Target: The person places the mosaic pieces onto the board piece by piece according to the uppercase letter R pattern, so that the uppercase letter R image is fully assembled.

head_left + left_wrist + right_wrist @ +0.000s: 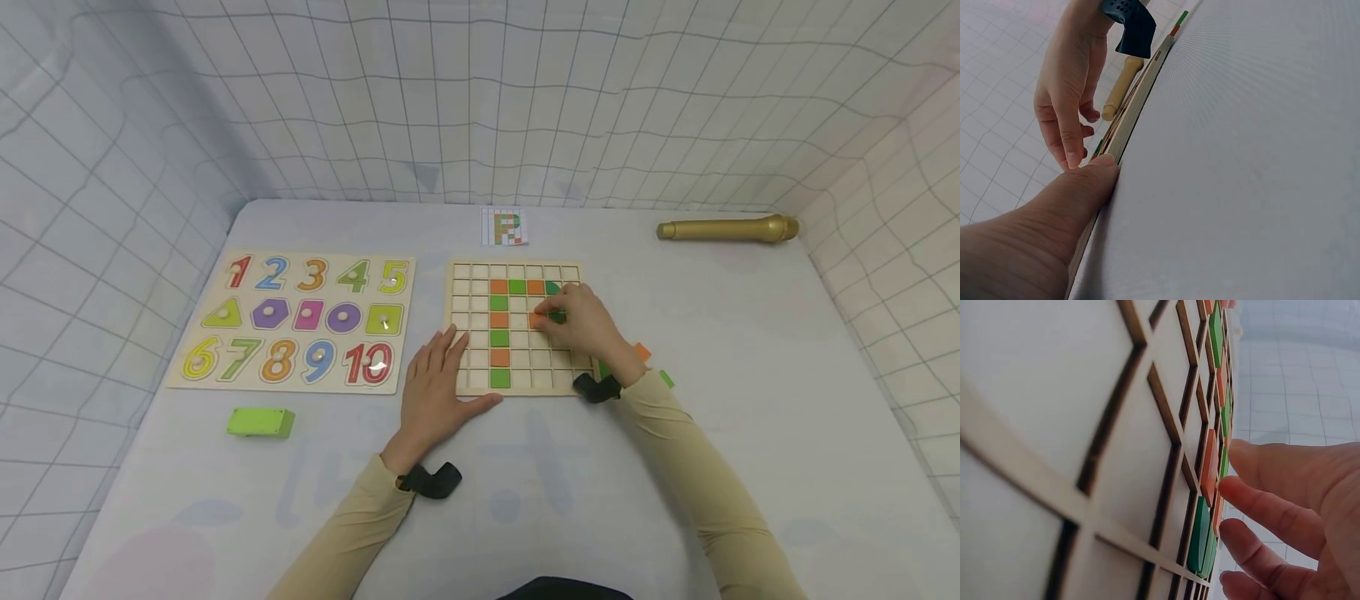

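Note:
A wooden grid board (480, 387) lies on the table, with orange and green tiles in several of its cells. My right hand (583, 321) is over its right side, thumb and forefinger pinching an orange square tile (534, 320). In the right wrist view, that orange tile (1209, 469) sits at the grid beside a dark green tile (1199, 534). My left hand (435, 387) rests along the board's left front corner, fingers extended. In the left wrist view, its thumb (1085, 187) touches the board's edge. The right palm covers some cells.
A number-and-shape puzzle board (285, 286) lies at the left, with a light green block (260, 422) in front. A small pattern card (504, 227) is behind the grid. A gold microphone (727, 229) lies back right. Loose tiles (642, 352) lie by my right wrist.

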Motion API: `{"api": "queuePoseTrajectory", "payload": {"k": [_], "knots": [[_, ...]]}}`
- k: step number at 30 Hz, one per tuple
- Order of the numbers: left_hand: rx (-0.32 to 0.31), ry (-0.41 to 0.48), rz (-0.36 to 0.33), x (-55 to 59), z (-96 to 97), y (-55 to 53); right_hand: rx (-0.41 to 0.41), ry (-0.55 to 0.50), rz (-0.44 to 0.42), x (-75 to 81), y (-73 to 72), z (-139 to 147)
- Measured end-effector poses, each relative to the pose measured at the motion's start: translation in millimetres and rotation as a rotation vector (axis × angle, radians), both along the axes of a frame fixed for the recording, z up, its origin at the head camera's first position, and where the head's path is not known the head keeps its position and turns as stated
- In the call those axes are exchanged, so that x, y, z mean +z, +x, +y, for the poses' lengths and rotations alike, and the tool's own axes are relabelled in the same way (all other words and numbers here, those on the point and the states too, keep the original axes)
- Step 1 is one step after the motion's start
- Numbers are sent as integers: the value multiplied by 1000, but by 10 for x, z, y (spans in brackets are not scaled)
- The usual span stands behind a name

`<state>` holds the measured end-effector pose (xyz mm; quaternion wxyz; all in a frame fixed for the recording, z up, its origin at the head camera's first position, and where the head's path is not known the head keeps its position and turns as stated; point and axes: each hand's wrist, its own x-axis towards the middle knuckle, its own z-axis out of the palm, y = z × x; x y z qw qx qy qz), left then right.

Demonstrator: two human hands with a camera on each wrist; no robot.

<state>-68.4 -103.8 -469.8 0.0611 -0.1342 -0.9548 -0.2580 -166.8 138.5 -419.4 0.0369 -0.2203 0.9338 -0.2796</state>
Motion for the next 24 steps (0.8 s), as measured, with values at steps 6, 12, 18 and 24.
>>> {"api": "queuePoseTrajectory", "payload": {"k": [6,12,18,24], "knots": [[-2,10,4,-3,3,0,36,-124,62,-1,-1,81],[-6,12,3,-1,-3,1,-12,-257,103,81,64,249],[-5,8,6,-6,-1,1,-92,-276,145,115,175,487],[-5,6,11,-7,1,2,-147,-263,146,75,300,716]]}}
